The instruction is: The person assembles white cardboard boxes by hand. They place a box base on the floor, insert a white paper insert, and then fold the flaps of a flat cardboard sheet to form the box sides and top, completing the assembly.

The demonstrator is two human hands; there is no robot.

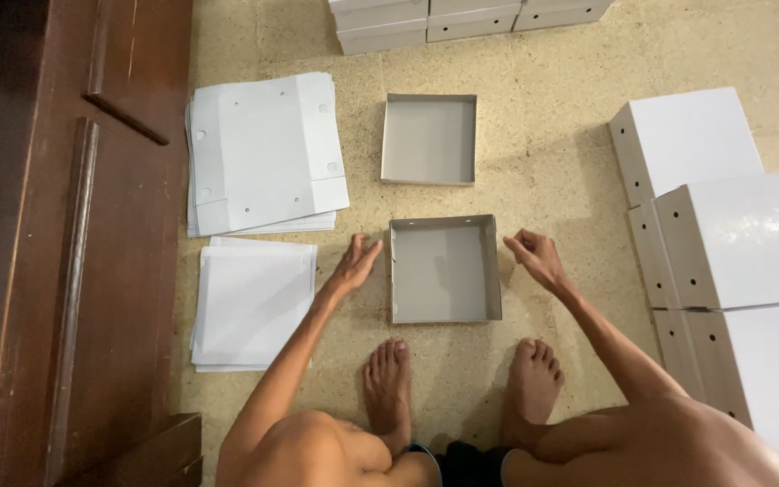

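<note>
Squatting on the speckled floor, the person has both hands out to either side of a shallow grey cardboard tray that lies open side up just ahead of the 2 bare feet. The left hand is flat and open, fingers stretched out together and pointing toward the tray's left wall; it sits just beside that wall and grips nothing, and whether the fingertips touch the card cannot be told. The right hand is near the tray's upper right corner, its fingers loosely curled with thumb and forefinger drawn close; it has hold of nothing that can be made out, and it looks just clear of the tray's wall.

A second grey tray of the same kind lies farther ahead, apart from the first. To the left of it sits a stack of flat white die-cut sheets with small round holes, and below that, beside the left forearm, a second stack of plain white sheets. Along the right side stand several closed white boxes, packed against each other, with small holes along their side walls. More white boxes are stacked at the top edge. A dark wooden door runs down the left side.
</note>
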